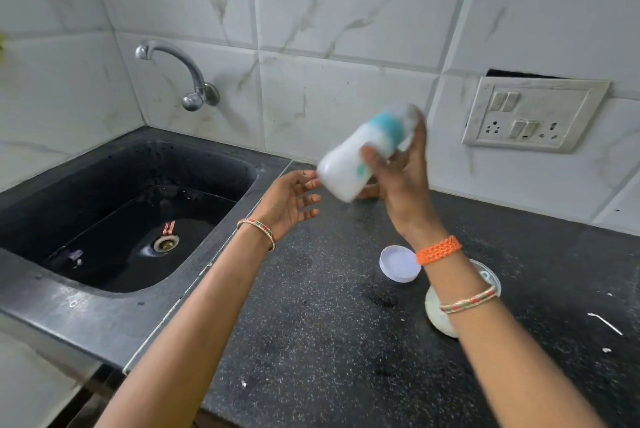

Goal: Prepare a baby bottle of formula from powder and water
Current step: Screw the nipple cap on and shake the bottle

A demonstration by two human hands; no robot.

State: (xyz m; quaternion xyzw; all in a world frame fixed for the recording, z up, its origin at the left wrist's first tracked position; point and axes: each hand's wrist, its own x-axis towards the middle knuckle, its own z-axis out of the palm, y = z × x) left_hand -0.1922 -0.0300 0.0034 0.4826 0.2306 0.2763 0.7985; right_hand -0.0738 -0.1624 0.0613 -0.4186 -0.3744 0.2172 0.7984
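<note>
A baby bottle full of white liquid, with a teal collar and clear cap, is tilted above the black counter and blurred by motion. My right hand grips it around the collar end, thumb across the body. My left hand is open beside the bottle's base, fingers spread, fingertips close to the base. Behind my right wrist, an open formula container stands on the counter, mostly hidden by my forearm. Its white lid lies upside down next to it.
A black sink with standing water and a drain sits at the left, under a wall tap. A switch and socket plate is on the tiled wall at right. The speckled counter has a few white specks.
</note>
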